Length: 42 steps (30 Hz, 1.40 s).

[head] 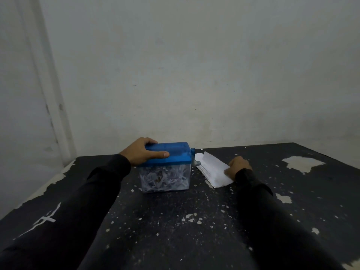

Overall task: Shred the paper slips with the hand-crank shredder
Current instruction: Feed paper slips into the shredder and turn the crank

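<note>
Shredder (165, 166), light plastic and centre frame, would likely skid while cranked; the left hand (143, 153) clamps its blue lid. Paper slips (212, 168), thin and floppy, lie stacked just right; the right hand (238, 168) pinches their near edge, best lifted singly.

Left hand (143, 152) gripping; right hand (238, 168) curled, pinching.

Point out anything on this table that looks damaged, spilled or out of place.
The black table is damaged: its dark coating has peeled away in pale patches, the largest at the far right, with loose flakes scattered across the top. The shredder stands upright, its clear bin packed with shreds. The paper slips lie stacked beside it.
</note>
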Tool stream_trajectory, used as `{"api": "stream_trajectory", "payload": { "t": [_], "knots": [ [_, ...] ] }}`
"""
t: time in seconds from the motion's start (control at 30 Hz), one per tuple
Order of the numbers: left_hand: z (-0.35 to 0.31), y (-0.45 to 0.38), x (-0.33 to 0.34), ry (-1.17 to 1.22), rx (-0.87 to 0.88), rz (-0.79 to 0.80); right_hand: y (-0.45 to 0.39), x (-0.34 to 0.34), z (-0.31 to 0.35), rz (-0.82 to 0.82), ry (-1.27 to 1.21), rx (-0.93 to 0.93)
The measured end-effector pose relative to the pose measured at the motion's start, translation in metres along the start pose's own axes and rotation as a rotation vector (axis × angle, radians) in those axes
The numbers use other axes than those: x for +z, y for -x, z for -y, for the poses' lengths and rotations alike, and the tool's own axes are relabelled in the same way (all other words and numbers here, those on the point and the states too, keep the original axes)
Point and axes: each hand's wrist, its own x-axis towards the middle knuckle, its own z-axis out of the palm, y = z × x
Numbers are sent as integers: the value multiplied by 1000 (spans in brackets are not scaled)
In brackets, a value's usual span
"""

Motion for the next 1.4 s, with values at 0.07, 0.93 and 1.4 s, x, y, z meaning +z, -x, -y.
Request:
{"api": "stream_trajectory", "payload": {
  "t": [0.07,0.93,1.4],
  "knots": [
    [1,-2,-2,-15,-9,22,1,-3,2,-1,-130,-54],
    [0,-16,-13,59,177,-338,28,-40,189,76,-566,-847],
    [14,-8,15,177,333,-661,46,-20,116,331,-207,-514]
  ]
}}
